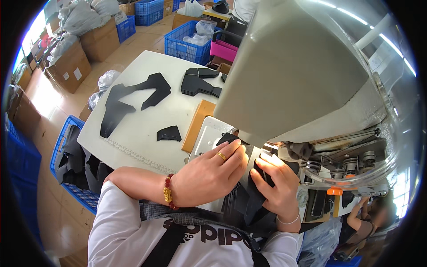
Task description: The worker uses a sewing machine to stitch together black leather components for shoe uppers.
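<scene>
My left hand, with a gold ring and a red bead bracelet, lies at the metal plate of a sewing machine. Its fingers are pressed together on a small black fabric piece beside the machine's head. To the right, my right hand has bent fingers gripping more black fabric, which hangs toward my lap in several layers. Whether both hands hold one joined piece I cannot tell. The needle is hidden behind the machine head and my fingers.
Black cut pieces, a stack of them and a small one lie on the white table. A wooden strip edges the plate. A blue basket of black pieces stands left. Another person sits right.
</scene>
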`<action>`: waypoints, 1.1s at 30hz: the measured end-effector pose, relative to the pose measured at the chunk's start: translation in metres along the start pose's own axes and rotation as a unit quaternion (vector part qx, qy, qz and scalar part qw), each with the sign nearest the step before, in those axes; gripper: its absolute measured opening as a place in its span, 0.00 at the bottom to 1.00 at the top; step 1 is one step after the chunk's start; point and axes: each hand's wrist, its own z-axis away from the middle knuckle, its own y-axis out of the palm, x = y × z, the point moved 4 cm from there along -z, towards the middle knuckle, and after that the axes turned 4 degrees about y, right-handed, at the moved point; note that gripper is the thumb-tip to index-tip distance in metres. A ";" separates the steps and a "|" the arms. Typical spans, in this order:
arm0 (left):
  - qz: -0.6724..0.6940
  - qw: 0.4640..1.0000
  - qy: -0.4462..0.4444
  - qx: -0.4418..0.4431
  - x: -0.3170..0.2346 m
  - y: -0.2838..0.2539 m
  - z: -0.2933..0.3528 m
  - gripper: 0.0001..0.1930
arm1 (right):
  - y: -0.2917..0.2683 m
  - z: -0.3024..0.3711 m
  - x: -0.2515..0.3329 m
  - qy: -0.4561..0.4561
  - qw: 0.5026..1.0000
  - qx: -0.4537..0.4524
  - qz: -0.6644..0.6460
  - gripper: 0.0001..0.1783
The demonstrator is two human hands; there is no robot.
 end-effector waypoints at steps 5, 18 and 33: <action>0.003 1.000 0.007 -0.003 0.001 0.001 0.000 0.19 | 0.000 -0.002 0.002 0.000 1.000 -0.005 0.010 0.22; 0.002 1.000 0.018 -0.014 0.005 0.002 -0.002 0.22 | 0.001 0.007 -0.002 0.012 1.000 0.004 -0.022 0.27; 0.034 0.999 -0.017 -0.002 0.011 -0.004 -0.006 0.22 | 0.006 0.014 -0.003 -0.028 0.997 -0.011 0.073 0.20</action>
